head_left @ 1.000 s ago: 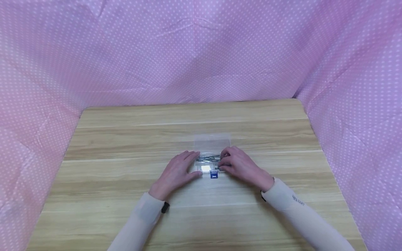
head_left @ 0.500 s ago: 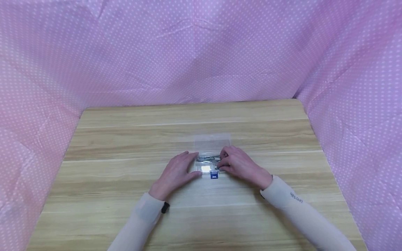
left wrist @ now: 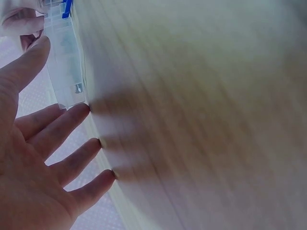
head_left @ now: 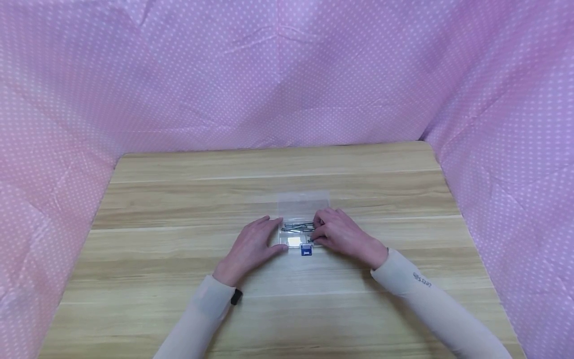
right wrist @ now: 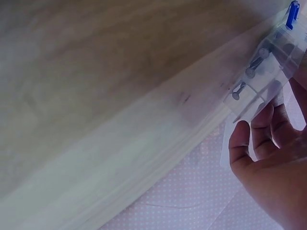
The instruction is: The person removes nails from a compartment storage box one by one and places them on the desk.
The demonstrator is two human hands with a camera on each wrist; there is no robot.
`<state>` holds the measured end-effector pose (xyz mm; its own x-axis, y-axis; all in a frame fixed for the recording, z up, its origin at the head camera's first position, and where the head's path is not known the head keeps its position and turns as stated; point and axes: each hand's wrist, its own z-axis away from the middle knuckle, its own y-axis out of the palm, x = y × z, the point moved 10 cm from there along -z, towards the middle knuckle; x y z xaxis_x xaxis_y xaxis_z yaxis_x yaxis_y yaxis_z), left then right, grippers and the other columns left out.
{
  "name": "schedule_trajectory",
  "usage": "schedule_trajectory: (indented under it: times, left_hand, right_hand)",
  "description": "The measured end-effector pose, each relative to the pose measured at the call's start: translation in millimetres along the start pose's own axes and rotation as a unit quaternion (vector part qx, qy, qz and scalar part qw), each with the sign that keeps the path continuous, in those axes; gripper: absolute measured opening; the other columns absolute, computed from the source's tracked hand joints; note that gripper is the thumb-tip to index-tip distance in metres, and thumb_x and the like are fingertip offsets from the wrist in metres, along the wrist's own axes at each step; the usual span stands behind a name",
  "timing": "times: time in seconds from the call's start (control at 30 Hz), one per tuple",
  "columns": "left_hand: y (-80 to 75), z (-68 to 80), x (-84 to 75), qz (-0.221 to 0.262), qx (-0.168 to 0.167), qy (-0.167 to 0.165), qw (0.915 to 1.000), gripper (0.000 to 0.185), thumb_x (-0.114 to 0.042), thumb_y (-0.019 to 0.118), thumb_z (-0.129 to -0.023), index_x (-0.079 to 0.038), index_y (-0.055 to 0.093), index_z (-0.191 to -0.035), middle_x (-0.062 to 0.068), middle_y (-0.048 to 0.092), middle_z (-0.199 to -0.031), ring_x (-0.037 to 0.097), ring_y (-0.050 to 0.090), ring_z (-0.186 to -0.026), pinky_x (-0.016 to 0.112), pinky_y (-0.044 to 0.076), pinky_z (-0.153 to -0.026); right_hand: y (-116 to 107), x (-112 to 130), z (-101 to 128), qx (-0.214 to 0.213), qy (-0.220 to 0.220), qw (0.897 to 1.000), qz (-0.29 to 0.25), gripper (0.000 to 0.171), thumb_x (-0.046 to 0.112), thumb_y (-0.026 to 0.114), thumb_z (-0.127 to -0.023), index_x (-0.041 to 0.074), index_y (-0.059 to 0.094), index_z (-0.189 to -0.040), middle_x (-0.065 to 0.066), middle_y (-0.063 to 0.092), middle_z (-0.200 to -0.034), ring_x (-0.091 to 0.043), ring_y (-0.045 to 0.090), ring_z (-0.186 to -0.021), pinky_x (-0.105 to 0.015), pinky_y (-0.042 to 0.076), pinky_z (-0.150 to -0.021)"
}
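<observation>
A clear plastic compartment box [head_left: 293, 241] with a blue latch [head_left: 306, 250] sits mid-table, its clear lid [head_left: 303, 203] lying back behind it. Several long dark screws [head_left: 298, 228] lie in its rear compartment. My left hand [head_left: 252, 245] is at the box's left end, fingers fairly straight and spread, index fingertip and thumb at its corners. The right hand [head_left: 343, 233] has curled fingers over the right end, tips down among the compartments. Whether they pinch anything is hidden. Through the box wall in the right wrist view, several flat-headed screws [right wrist: 249, 72] show near those fingers.
The box stands on a wood-grain table [head_left: 179, 199]. Pink polka-dot cloth [head_left: 269, 75] hangs behind the table and along both sides.
The right hand and forearm have shifted very slightly, the fingers staying at the box's right end. My left hand and the box have hardly moved.
</observation>
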<state>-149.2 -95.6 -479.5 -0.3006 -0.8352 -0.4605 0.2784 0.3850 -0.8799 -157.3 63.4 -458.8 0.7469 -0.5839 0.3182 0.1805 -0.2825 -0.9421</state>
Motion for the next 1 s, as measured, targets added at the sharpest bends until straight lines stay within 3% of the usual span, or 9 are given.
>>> schedule_trajectory:
  times: [0.3, 0.77, 1.0]
  left_hand:
    - [1.1, -0.2, 1.8, 0.006, 0.005, -0.018, 0.9998, 0.077, -0.050, 0.078, -0.089, -0.010, 0.053, -0.150, 0.010, 0.059, -0.147, 0.034, 0.044, -0.145, 0.053, 0.034, -0.120]
    - [2.0, -0.7, 2.6, 0.003, -0.007, -0.013, 0.9999, 0.075, -0.049, 0.080, -0.089, -0.009, 0.056, -0.148, 0.010, 0.061, -0.145, 0.035, 0.047, -0.143, 0.053, 0.036, -0.119]
    - [1.9, -0.9, 2.8, 0.005, -0.011, -0.010, 0.9999, 0.075, -0.049, 0.080, -0.089, -0.009, 0.056, -0.148, 0.011, 0.061, -0.145, 0.036, 0.047, -0.142, 0.055, 0.036, -0.118]
  right_hand:
    - [3, -2, 2, 0.014, 0.012, 1.000, -0.015, 0.008, 0.021, 0.082, -0.089, 0.019, 0.083, -0.097, 0.004, 0.061, -0.103, -0.017, 0.049, -0.097, -0.032, 0.037, -0.080]
    - [-1, -12, 8, 0.011, 0.049, 0.992, -0.111, 0.009, 0.020, 0.074, -0.096, 0.020, 0.078, -0.104, 0.005, 0.070, -0.112, -0.019, 0.059, -0.111, -0.046, 0.048, -0.097]
    - [-11, -14, 10, -0.028, 0.045, 0.991, -0.121, 0.010, 0.017, 0.075, -0.096, 0.018, 0.077, -0.105, 0.006, 0.074, -0.105, -0.017, 0.063, -0.105, -0.046, 0.050, -0.098]
